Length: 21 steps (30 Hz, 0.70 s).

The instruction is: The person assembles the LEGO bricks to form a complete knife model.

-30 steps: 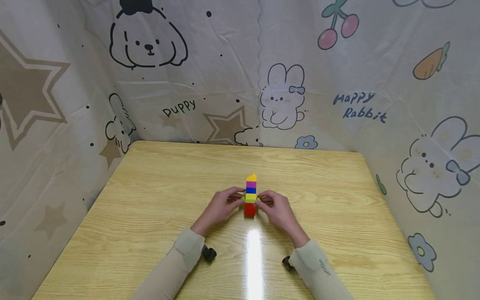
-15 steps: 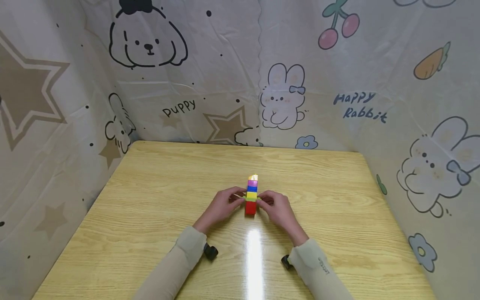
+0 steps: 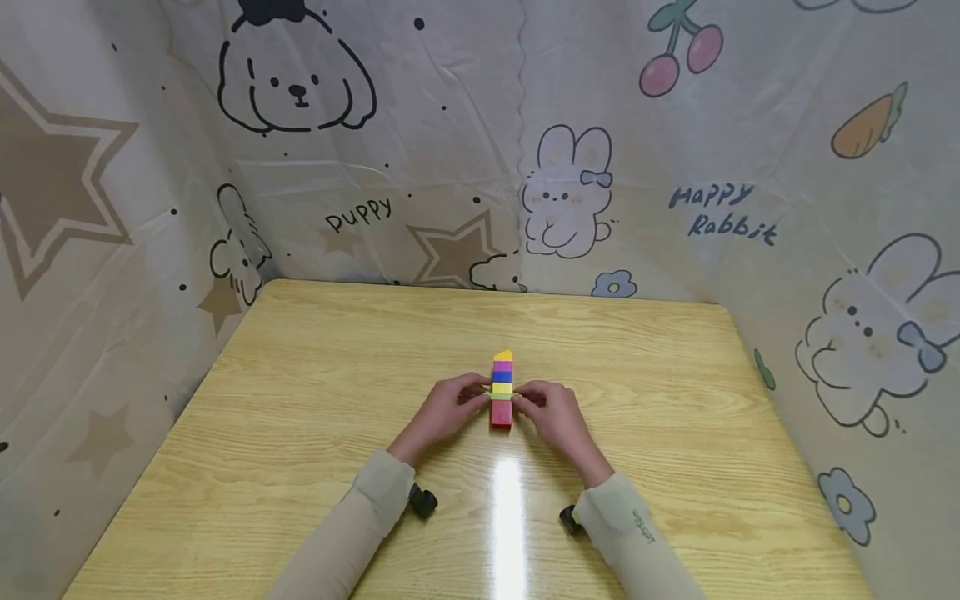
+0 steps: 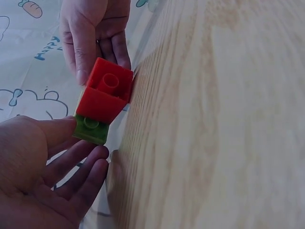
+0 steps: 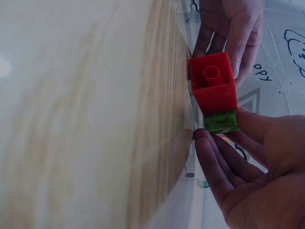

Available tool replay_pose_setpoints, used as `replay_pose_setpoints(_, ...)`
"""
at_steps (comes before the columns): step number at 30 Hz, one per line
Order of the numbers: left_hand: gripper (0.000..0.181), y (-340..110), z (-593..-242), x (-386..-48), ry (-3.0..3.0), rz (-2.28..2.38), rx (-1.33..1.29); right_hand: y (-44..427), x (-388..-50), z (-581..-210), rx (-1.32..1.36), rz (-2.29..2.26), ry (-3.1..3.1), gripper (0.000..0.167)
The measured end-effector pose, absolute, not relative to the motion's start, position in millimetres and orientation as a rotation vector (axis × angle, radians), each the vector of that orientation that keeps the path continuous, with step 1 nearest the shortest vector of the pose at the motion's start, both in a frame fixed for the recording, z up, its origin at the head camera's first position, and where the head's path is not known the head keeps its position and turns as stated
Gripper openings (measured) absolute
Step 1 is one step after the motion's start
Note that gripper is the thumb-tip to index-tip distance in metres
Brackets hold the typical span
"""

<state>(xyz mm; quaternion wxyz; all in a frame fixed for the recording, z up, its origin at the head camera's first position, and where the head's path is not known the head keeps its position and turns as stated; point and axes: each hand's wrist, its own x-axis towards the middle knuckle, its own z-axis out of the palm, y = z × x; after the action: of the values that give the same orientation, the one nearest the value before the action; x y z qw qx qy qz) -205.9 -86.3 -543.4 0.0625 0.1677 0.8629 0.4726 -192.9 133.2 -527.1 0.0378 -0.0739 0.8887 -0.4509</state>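
Note:
A small tower of toy building blocks is held between the two hands at mid-table. Its red block (image 3: 502,413) is lowest. Above come a light-green block (image 3: 501,397), a yellow block (image 3: 502,388), a blue block (image 3: 502,377), a purple block (image 3: 503,366) and a yellow-orange sloped piece (image 3: 503,356). My left hand (image 3: 448,407) pinches the green block's left end; my right hand (image 3: 553,415) pinches its right end. Both wrist views show the red block's hollow underside (image 5: 212,74), so the tower is tilted or lifted. The upper blocks are mostly hidden there.
The wood-grain table (image 3: 315,350) reflects a bright light streak in front of the tower. A printed curtain (image 3: 450,150) encloses the table's back and sides. Small black cameras (image 3: 423,502) sit at both sleeve cuffs.
The tower has tilted slightly, and glare on its faces has shifted: the red front now looks pinker. Both hands keep their grip on the green block and have barely moved.

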Motion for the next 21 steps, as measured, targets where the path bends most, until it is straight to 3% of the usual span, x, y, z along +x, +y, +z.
replay_pose_setpoints(21,0.026,-85.8,-544.6,-205.4,2.617,1.372,0.468,134.4,-195.0,-530.8,-0.239,-1.368,2.712,0.014)
